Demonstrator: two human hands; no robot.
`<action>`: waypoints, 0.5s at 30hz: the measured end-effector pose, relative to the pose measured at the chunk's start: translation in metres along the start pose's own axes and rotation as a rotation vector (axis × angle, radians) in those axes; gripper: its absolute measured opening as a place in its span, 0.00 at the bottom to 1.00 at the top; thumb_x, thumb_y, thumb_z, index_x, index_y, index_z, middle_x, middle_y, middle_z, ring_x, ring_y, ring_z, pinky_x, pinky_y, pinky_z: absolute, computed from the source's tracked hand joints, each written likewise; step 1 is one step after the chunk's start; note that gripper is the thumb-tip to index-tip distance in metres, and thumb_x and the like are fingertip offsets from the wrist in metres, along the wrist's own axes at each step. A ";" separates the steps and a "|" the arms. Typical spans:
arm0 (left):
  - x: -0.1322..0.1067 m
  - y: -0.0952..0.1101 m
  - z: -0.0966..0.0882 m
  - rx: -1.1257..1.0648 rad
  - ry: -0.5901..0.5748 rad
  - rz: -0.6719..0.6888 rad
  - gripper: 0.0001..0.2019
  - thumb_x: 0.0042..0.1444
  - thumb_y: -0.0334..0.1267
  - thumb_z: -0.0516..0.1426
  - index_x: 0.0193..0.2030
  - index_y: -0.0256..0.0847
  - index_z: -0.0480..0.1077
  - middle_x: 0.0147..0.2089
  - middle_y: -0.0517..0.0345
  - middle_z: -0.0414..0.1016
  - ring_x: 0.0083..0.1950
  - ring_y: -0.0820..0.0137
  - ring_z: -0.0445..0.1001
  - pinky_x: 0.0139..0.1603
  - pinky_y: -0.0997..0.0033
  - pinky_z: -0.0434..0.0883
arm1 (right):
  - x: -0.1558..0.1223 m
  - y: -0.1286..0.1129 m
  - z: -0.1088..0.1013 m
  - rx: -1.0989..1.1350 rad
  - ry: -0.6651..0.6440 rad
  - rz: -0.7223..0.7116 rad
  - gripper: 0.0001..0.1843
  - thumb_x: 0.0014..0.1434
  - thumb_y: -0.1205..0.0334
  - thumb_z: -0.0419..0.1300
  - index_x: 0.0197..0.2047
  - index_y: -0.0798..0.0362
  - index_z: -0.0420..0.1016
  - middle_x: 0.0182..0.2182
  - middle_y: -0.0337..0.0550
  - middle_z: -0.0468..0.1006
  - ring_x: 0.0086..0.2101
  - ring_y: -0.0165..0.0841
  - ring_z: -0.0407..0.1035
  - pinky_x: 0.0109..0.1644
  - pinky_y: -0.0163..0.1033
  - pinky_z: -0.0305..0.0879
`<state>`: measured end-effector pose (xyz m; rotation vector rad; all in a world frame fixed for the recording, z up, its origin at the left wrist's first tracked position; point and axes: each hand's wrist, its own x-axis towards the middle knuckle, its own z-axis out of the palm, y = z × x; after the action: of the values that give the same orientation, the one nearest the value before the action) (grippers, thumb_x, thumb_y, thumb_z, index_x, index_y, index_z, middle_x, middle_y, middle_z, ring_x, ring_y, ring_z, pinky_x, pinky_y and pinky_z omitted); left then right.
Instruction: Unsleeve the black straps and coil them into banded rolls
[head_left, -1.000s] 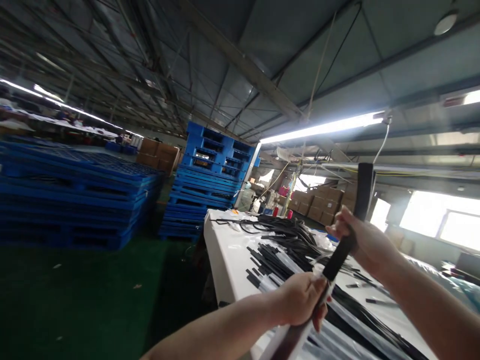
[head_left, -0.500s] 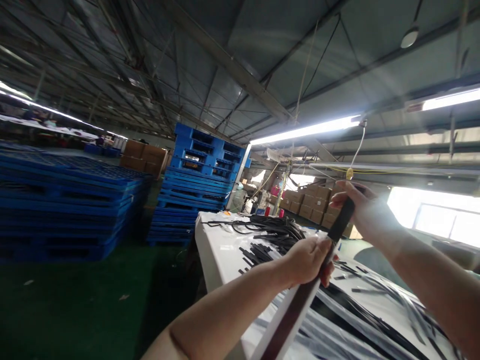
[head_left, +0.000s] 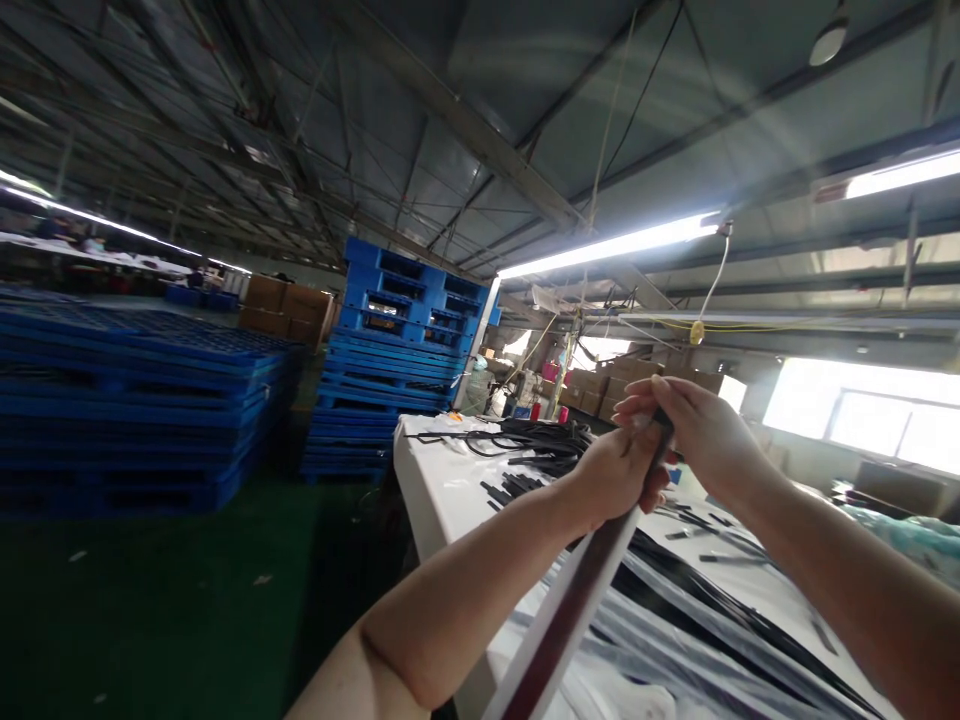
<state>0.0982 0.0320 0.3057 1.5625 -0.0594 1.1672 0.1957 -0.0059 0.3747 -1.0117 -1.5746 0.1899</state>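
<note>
My left hand point(head_left: 619, 475) is wrapped around a long flat dark strip point(head_left: 570, 615), reddish brown along its lower length with a pale band along its sides. The strip slants from the bottom of the view up to the hands. Just above, my right hand point(head_left: 701, 430) has its thumb and fingers closed at the black top end of the strip, almost touching the left hand. Fingers hide most of that end. Beneath the hands, black strips point(head_left: 551, 440) and clear plastic sleeves point(head_left: 675, 620) lie on a white table point(head_left: 431, 465).
Blue pallets point(head_left: 390, 370) stand stacked beyond the table, with another blue stack point(head_left: 135, 410) to the left on the green floor point(head_left: 187, 600). Cardboard boxes point(head_left: 281, 305) sit behind them. A yellow pull switch point(head_left: 697, 332) hangs on a cord above the hands.
My right hand has moved down and left, close against my left hand. Less of the strip's black end shows above the left hand. The view has shifted slightly.
</note>
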 end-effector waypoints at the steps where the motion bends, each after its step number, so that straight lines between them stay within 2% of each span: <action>1: 0.000 0.001 0.001 0.003 0.004 0.007 0.24 0.60 0.61 0.51 0.33 0.38 0.62 0.18 0.69 0.60 0.14 0.80 0.59 0.16 0.78 0.60 | -0.001 0.001 0.001 -0.004 -0.013 -0.003 0.27 0.54 0.36 0.61 0.39 0.53 0.76 0.31 0.47 0.81 0.20 0.32 0.69 0.14 0.32 0.57; 5: 0.000 0.004 -0.003 0.005 0.010 0.026 0.22 0.62 0.59 0.50 0.33 0.39 0.62 0.19 0.70 0.59 0.15 0.81 0.57 0.17 0.78 0.59 | 0.001 0.007 -0.006 0.081 -0.059 0.012 0.25 0.55 0.38 0.61 0.40 0.53 0.77 0.33 0.47 0.82 0.22 0.32 0.70 0.18 0.33 0.59; 7: 0.000 0.006 -0.010 0.001 0.024 0.022 0.22 0.62 0.59 0.50 0.33 0.39 0.62 0.19 0.70 0.58 0.15 0.81 0.56 0.17 0.79 0.58 | -0.001 0.014 -0.013 0.257 -0.059 0.028 0.22 0.57 0.42 0.61 0.44 0.52 0.77 0.37 0.47 0.82 0.28 0.34 0.72 0.27 0.36 0.67; 9: 0.000 0.010 -0.017 0.021 0.074 0.051 0.22 0.63 0.58 0.50 0.33 0.39 0.62 0.19 0.70 0.58 0.15 0.81 0.55 0.17 0.79 0.56 | -0.018 0.029 -0.014 0.389 -0.092 0.081 0.18 0.55 0.50 0.63 0.46 0.52 0.76 0.40 0.46 0.81 0.34 0.34 0.74 0.37 0.37 0.71; 11: -0.002 0.012 -0.020 0.047 0.144 0.095 0.22 0.63 0.58 0.51 0.33 0.39 0.63 0.19 0.71 0.57 0.15 0.82 0.54 0.19 0.79 0.56 | -0.053 0.050 -0.001 0.379 -0.278 0.217 0.21 0.47 0.59 0.68 0.45 0.53 0.76 0.40 0.44 0.80 0.33 0.31 0.73 0.36 0.34 0.70; 12: -0.002 0.012 -0.019 0.054 0.162 0.100 0.22 0.62 0.58 0.51 0.33 0.39 0.63 0.18 0.71 0.57 0.15 0.82 0.54 0.20 0.79 0.57 | -0.073 0.062 0.012 0.346 -0.434 0.315 0.25 0.43 0.61 0.70 0.46 0.53 0.75 0.38 0.42 0.80 0.29 0.30 0.72 0.31 0.32 0.68; 13: -0.004 0.011 -0.018 0.061 0.156 0.085 0.22 0.62 0.58 0.52 0.34 0.39 0.64 0.18 0.72 0.56 0.15 0.82 0.54 0.21 0.78 0.59 | -0.093 0.075 0.027 0.350 -0.648 0.425 0.30 0.40 0.61 0.73 0.48 0.53 0.73 0.35 0.40 0.80 0.26 0.29 0.72 0.28 0.32 0.67; 14: -0.006 0.009 -0.016 0.075 0.130 0.054 0.22 0.61 0.59 0.52 0.34 0.38 0.65 0.18 0.71 0.57 0.15 0.81 0.56 0.24 0.77 0.63 | -0.109 0.086 0.042 0.368 -0.835 0.531 0.30 0.41 0.57 0.74 0.48 0.54 0.72 0.31 0.39 0.79 0.24 0.30 0.72 0.27 0.32 0.68; 15: -0.010 0.005 -0.015 0.101 0.093 0.016 0.23 0.61 0.59 0.53 0.35 0.38 0.66 0.19 0.69 0.60 0.17 0.79 0.60 0.28 0.75 0.66 | -0.120 0.095 0.055 0.404 -0.931 0.619 0.28 0.45 0.48 0.71 0.44 0.56 0.73 0.26 0.38 0.78 0.21 0.30 0.71 0.26 0.33 0.68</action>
<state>0.0804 0.0361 0.3008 1.5956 0.0495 1.2704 0.1863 -0.0079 0.2121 -1.1144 -1.8415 1.5206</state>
